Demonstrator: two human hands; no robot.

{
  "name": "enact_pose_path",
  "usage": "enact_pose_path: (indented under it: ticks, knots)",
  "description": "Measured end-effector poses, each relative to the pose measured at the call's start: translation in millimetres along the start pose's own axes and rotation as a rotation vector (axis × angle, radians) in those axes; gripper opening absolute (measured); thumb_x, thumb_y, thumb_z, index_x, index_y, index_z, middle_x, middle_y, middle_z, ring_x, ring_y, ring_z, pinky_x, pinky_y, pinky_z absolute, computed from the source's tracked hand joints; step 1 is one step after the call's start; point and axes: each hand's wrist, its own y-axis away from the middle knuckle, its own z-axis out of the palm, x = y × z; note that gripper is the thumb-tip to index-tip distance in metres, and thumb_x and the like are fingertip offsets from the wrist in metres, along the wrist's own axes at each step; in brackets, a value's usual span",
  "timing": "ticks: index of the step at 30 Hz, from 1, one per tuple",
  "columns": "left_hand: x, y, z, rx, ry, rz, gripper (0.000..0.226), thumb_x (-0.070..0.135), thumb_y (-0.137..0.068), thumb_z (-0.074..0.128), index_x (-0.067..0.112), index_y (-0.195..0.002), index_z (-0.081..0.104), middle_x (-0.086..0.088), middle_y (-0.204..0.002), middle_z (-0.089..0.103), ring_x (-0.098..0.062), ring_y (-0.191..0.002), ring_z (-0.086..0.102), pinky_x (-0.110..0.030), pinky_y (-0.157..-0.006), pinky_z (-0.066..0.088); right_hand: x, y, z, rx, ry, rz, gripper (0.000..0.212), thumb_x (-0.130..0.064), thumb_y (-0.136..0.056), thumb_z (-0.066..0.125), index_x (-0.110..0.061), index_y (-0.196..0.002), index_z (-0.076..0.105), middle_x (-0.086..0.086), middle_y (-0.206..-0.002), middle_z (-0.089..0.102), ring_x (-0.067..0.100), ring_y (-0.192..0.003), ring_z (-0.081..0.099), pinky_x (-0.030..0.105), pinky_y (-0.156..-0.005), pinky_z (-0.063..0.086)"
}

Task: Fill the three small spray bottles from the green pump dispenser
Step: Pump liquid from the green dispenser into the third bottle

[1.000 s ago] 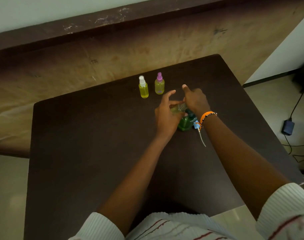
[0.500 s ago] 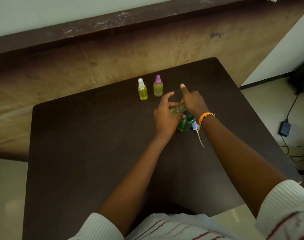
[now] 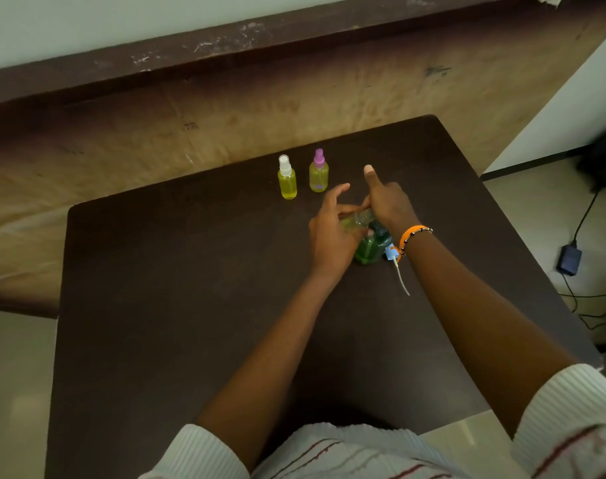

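Currently left hand [image 3: 330, 236] grips third bottle [image 3: 356, 218] tilted at green dispenser [image 3: 370, 248]; right hand [image 3: 387, 205] presses pump, thumb raised.

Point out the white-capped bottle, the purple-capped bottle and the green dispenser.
white-capped bottle [image 3: 287, 184]: head view, on its yellow body below the cap.
purple-capped bottle [image 3: 318, 178]: head view, on its body under the purple sprayer.
green dispenser [image 3: 370, 249]: head view, on its green body right of the left hand.
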Motion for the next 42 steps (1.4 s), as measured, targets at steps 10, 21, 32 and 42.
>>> enact_pose_path:
  ticks: [10,21,32,42]
  knots:
    - [-1,0,-2,-0.028,-0.005,0.018,0.073,0.004,-0.068,0.08,0.013,-0.131,0.046,0.0,-0.093,0.07,0.009,-0.077,0.06,0.0,-0.069,0.042,0,-1,0,0.013,0.077,0.009,0.082,-0.075,-0.083,0.023,-0.009,-0.103,0.067,0.016,-0.118,0.064,0.035,-0.11,0.058,0.048,-0.101,0.042]
    - [-3,1,0,-0.012,0.01,0.003,0.069,0.004,-0.07,0.079,0.013,-0.13,0.047,0.005,-0.089,0.068,0.013,-0.073,0.061,-0.002,-0.066,0.043,6,-6,7,0.082,0.102,-0.005,0.069,-0.063,-0.091,0.026,-0.009,-0.116,0.061,0.013,-0.122,0.062,0.033,-0.111,0.056,0.045,-0.097,0.042]
    - [-3,0,-1,-0.008,0.018,0.018,0.071,0.001,-0.069,0.079,0.011,-0.131,0.046,-0.002,-0.094,0.07,0.013,-0.076,0.061,-0.002,-0.069,0.044,2,-5,1,-0.034,0.011,0.001,0.078,-0.069,-0.083,0.027,-0.007,-0.108,0.066,0.013,-0.109,0.068,0.033,-0.107,0.059,0.045,-0.098,0.044]
    - [-3,1,0,-0.004,-0.003,0.006,0.071,0.002,-0.068,0.08,0.01,-0.13,0.047,-0.003,-0.093,0.07,0.011,-0.075,0.06,0.0,-0.067,0.042,1,-3,5,0.068,0.142,-0.012,0.07,-0.063,-0.091,0.025,-0.01,-0.115,0.063,0.014,-0.123,0.061,0.035,-0.113,0.056,0.044,-0.098,0.041]
